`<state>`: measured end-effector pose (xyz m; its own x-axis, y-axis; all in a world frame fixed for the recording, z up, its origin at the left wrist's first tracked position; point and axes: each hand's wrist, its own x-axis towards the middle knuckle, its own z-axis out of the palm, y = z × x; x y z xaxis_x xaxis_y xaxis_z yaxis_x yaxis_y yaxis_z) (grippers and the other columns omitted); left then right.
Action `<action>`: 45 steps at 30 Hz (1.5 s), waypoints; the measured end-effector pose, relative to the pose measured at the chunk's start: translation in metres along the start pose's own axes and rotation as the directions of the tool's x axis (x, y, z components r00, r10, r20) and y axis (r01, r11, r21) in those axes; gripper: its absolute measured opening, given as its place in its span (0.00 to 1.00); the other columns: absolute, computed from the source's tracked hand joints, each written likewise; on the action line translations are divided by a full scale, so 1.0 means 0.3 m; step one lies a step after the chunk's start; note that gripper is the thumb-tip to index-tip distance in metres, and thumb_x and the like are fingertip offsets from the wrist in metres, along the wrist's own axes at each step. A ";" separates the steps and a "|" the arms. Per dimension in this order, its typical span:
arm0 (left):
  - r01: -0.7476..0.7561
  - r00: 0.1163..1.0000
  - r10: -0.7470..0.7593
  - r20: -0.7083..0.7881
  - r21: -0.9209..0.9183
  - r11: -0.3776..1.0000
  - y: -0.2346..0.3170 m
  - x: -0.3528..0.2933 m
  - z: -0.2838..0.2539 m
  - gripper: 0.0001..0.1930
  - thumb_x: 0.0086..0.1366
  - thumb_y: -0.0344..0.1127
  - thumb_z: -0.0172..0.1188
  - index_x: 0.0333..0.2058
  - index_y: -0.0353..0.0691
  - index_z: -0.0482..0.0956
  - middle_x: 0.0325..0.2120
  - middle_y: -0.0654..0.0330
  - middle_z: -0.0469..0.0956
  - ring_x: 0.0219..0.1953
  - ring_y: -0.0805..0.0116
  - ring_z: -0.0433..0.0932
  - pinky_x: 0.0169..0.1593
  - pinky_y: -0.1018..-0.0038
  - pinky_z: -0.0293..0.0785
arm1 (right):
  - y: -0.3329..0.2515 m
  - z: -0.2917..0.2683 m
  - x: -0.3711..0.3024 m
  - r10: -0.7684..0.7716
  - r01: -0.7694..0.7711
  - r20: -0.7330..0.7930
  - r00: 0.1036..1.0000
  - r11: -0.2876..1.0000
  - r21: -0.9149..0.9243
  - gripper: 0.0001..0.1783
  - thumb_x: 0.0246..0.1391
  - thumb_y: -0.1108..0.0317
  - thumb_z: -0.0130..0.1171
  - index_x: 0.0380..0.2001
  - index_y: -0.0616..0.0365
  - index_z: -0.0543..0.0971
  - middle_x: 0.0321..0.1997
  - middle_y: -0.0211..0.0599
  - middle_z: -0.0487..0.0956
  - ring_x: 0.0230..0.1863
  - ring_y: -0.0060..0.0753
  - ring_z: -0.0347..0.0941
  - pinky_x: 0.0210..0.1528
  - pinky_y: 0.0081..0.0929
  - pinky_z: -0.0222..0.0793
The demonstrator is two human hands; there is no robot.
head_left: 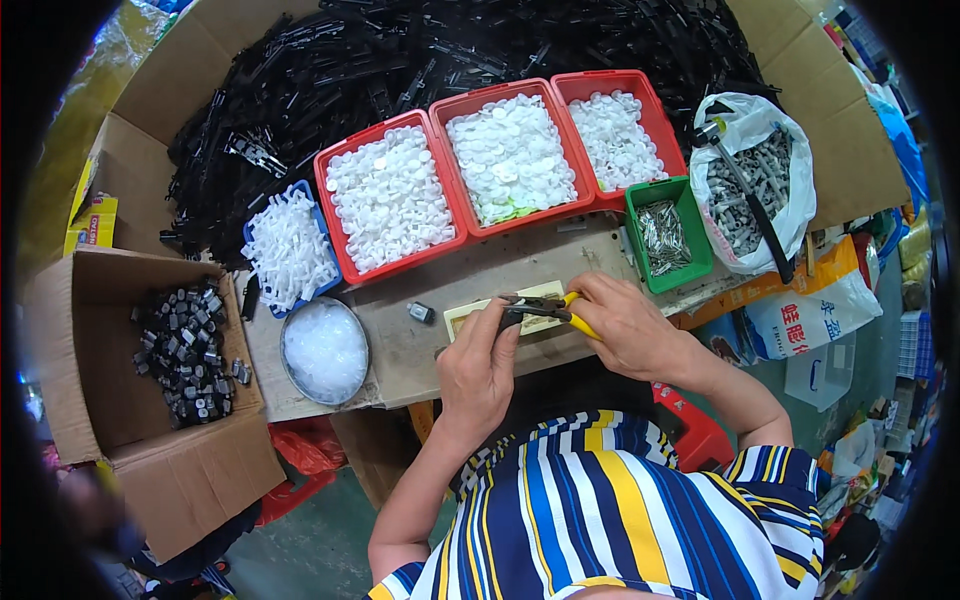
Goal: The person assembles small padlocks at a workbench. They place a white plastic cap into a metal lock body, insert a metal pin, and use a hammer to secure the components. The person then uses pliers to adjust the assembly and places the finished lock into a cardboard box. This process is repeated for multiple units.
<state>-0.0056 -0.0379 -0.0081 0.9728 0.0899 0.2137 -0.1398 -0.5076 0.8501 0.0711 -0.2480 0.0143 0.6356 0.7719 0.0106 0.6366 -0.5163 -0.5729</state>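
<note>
My right hand [628,325] grips yellow-handled pliers [545,309] over a pale yellow block [478,308] on the worn wooden bench [420,350]. The plier jaws point left toward my left hand [478,368], whose fingertips pinch a small dark part at the jaws; the part is mostly hidden. A small grey-black assembled piece [421,313] lies on the bench just left of the block.
Three red bins of white round caps [390,195] [510,155] [618,135], a blue bin of white sticks [288,248], a green bin of metal pins [663,236], a round tin of clear bits [324,350]. Cardboard box of dark pieces [185,350] at left, white bag with hammer [755,190] at right, black plastic strips [450,40] behind.
</note>
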 end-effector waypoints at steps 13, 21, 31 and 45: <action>0.730 0.661 0.018 0.750 -0.648 0.219 -0.008 -0.021 -0.101 0.21 0.77 0.47 0.48 0.51 0.32 0.75 0.22 0.64 0.70 0.19 0.80 0.66 0.25 0.84 0.62 | -0.019 -0.029 -0.054 -0.189 0.189 0.002 0.982 0.980 -0.068 0.11 0.45 0.76 0.60 0.35 0.61 0.76 0.42 0.43 0.75 0.46 0.43 0.75 0.45 0.38 0.66; 0.750 0.588 -0.437 0.681 -0.256 0.610 -0.090 -0.201 -0.235 0.21 0.74 0.49 0.52 0.47 0.34 0.78 0.20 0.65 0.71 0.18 0.76 0.68 0.25 0.79 0.64 | 0.030 -0.022 -0.016 -0.079 0.082 0.024 0.997 0.978 -0.192 0.11 0.49 0.72 0.61 0.38 0.60 0.78 0.47 0.42 0.75 0.54 0.42 0.72 0.51 0.39 0.64; 0.393 0.770 -0.636 0.055 0.744 0.540 -0.316 -0.632 -0.413 0.15 0.66 0.37 0.62 0.47 0.35 0.80 0.33 0.46 0.80 0.36 0.42 0.81 0.41 0.53 0.76 | 0.148 0.036 -0.003 0.044 -0.110 -0.134 0.990 0.837 -0.536 0.06 0.51 0.71 0.55 0.30 0.61 0.77 0.38 0.41 0.71 0.45 0.41 0.70 0.46 0.37 0.64; -0.203 0.979 0.189 0.081 0.547 0.812 -0.184 -0.010 -0.181 0.14 0.57 0.21 0.62 0.44 0.30 0.78 0.47 0.45 0.74 0.49 0.47 0.75 0.51 0.59 0.74 | 0.092 -0.071 0.022 -0.039 0.006 -0.071 0.997 0.910 -0.414 0.18 0.47 0.69 0.68 0.42 0.60 0.76 0.53 0.43 0.72 0.58 0.46 0.68 0.56 0.41 0.65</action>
<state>-0.0108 0.0365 -0.0295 0.9404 -0.0779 0.3309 -0.2096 -0.8993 0.3838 0.1022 -0.2652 0.0160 0.6396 0.7632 0.0917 0.7643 -0.6187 -0.1816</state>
